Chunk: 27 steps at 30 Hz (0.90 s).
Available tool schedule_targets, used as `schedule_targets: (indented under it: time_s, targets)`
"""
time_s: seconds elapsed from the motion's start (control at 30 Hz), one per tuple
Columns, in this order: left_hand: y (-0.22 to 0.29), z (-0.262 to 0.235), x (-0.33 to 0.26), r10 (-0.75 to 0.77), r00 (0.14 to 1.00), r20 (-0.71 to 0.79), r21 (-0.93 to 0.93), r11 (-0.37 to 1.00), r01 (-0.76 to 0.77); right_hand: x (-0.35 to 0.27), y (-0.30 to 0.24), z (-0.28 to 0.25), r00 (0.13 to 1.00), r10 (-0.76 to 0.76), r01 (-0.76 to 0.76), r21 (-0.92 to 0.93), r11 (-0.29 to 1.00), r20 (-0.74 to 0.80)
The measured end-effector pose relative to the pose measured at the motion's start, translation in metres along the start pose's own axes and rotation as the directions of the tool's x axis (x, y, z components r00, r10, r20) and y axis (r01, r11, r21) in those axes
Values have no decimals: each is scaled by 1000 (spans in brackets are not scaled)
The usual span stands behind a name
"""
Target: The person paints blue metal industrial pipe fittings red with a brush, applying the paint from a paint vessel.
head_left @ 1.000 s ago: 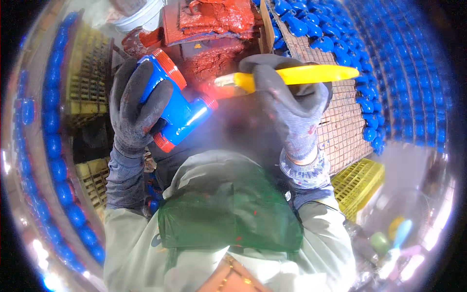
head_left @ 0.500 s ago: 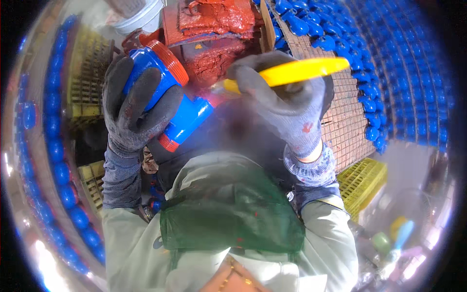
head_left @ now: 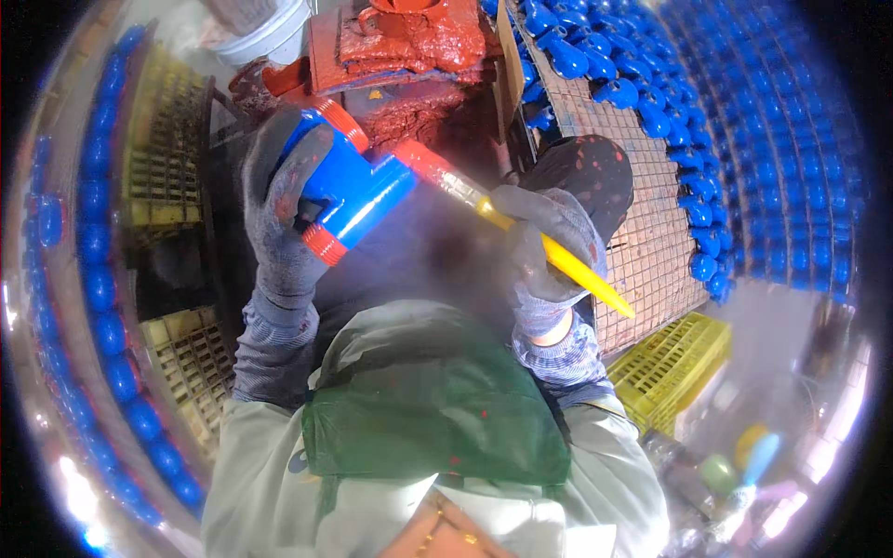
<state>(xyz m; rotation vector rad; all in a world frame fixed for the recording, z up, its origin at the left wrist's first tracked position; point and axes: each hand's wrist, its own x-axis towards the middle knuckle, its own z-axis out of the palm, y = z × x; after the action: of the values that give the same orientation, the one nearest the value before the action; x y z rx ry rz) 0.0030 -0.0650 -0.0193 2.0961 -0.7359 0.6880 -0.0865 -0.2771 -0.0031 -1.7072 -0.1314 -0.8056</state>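
My left hand (head_left: pixel 279 219), in a grey paint-stained glove, grips a blue pipe tee fitting (head_left: pixel 358 191) whose three ends are coated red. My right hand (head_left: pixel 544 246), also gloved, holds a brush with a yellow handle (head_left: pixel 567 265). The brush's tip touches the red end of the fitting that points to the right. Both hands are raised in front of my chest, above a green apron (head_left: pixel 428 418).
A red-smeared paint tray (head_left: pixel 400 46) and a white bucket (head_left: pixel 265 28) stand ahead. Many blue fittings (head_left: pixel 651 112) lie on a wire mesh rack (head_left: pixel 642 232) at right, and more line the left rim. Yellow crates (head_left: pixel 670 363) sit at the lower right and left.
The fitting has been turned so one red end faces right. The brush swung down from level above the fitting, its handle now pointing down and right, its tip at that end.
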Motion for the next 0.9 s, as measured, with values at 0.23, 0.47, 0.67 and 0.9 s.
schedule_targets:
  time_s: [0.23, 0.47, 0.67, 0.9]
  targets:
    - [11, 29, -32, -514, 760, 397, -597, 485, 639, -13, 27, 2, 999, -12, 3, -243, 970, -35]
    - [28, 33, -35, -493, 555, 669, -675, -92, 732, -18, 50, 4, 989, -82, 120, -352, 928, 119]
    - [28, 32, -31, -327, 491, 807, -590, -437, 679, -2, 53, 0, 974, -152, 206, -373, 905, 168]
    - [29, 33, -27, -197, 510, 837, -425, -821, 381, -6, 79, 0, 994, -83, 101, -268, 958, 78]
